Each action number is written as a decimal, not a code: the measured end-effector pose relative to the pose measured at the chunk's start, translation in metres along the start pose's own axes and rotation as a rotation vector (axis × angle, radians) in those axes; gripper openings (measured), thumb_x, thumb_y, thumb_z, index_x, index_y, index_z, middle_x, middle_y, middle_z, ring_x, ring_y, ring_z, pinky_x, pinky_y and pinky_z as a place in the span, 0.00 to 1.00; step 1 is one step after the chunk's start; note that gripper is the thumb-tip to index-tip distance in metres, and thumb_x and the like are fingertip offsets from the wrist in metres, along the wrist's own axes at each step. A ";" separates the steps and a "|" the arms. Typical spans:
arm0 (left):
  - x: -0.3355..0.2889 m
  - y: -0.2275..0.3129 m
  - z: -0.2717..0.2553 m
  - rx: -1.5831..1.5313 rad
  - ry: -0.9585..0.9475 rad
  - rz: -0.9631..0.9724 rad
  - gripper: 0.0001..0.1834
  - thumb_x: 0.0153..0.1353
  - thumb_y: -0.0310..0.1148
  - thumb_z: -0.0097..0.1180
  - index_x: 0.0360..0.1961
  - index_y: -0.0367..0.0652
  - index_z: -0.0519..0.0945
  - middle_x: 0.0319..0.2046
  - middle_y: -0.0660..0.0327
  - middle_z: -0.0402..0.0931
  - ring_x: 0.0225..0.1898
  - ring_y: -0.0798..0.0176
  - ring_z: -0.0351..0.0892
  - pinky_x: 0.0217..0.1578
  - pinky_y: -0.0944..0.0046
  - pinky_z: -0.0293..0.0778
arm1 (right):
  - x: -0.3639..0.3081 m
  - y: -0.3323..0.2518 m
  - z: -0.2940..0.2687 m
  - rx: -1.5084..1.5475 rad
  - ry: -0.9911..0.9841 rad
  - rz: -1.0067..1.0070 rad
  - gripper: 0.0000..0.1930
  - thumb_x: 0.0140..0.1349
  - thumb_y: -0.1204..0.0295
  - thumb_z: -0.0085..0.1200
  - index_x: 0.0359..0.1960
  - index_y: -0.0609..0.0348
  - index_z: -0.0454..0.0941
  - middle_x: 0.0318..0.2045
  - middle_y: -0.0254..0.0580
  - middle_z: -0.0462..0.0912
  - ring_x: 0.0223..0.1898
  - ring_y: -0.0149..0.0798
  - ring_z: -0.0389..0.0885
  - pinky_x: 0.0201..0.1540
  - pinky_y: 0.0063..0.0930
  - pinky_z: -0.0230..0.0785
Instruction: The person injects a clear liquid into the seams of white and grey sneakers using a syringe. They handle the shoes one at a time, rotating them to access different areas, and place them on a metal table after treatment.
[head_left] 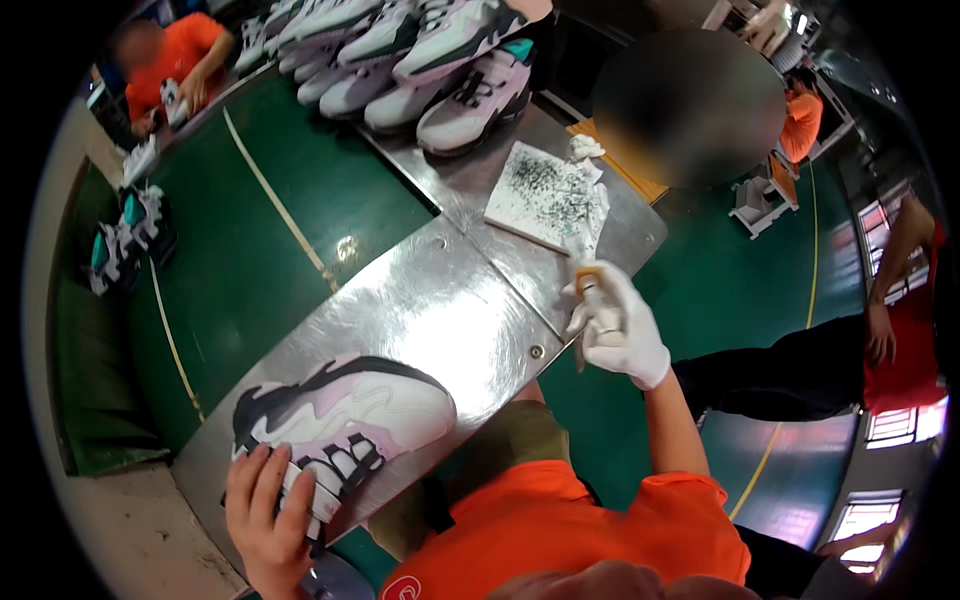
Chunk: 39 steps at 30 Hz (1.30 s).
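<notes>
Partly hidden brush [585,285] clasped by gloved right hand [620,328], left hand [268,515] fingers spread on sneaker [345,420].

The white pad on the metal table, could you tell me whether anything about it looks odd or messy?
Yes: the white pad is covered with dark specks and smears, and it lies askew to the metal table edge, with a crumpled cloth at its far corner.

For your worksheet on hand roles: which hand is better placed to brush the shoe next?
Right, probably. The gloved right hand already holds the brush, while the bare left hand rests on the shoe, steadying it.
</notes>
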<state>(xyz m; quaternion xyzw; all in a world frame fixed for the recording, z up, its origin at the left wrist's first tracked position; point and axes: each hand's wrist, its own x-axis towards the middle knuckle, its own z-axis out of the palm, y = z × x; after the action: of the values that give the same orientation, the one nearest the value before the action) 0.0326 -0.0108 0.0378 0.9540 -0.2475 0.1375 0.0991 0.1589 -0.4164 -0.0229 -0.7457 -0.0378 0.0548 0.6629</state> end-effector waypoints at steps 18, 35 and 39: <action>-0.008 -0.012 -0.009 0.014 0.115 -0.122 0.11 0.48 0.34 0.63 0.36 0.58 0.82 0.47 0.63 0.80 0.49 0.54 0.78 0.52 0.52 0.73 | 0.011 -0.033 0.013 -0.056 -0.254 0.225 0.34 0.61 0.62 0.57 0.65 0.65 0.61 0.42 0.52 0.78 0.25 0.34 0.78 0.24 0.22 0.71; 0.004 -0.018 -0.004 -0.045 0.127 -0.176 0.10 0.44 0.36 0.67 0.31 0.61 0.82 0.45 0.64 0.81 0.45 0.57 0.80 0.49 0.57 0.73 | 0.058 -0.044 0.096 0.737 -0.916 0.419 0.52 0.43 0.45 0.63 0.60 0.77 0.58 0.33 0.69 0.76 0.20 0.52 0.79 0.23 0.35 0.73; 0.002 -0.018 -0.001 -0.030 0.142 -0.172 0.10 0.44 0.35 0.66 0.31 0.61 0.83 0.45 0.64 0.81 0.45 0.57 0.80 0.49 0.57 0.73 | 0.056 -0.051 0.102 0.601 -0.813 0.515 0.53 0.37 0.43 0.64 0.58 0.75 0.59 0.27 0.65 0.76 0.17 0.50 0.77 0.22 0.34 0.69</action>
<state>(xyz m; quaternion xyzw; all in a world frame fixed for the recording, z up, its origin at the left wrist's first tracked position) 0.0436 0.0043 0.0377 0.9579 -0.1591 0.1920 0.1422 0.2019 -0.3028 0.0138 -0.4283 -0.0898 0.5058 0.7434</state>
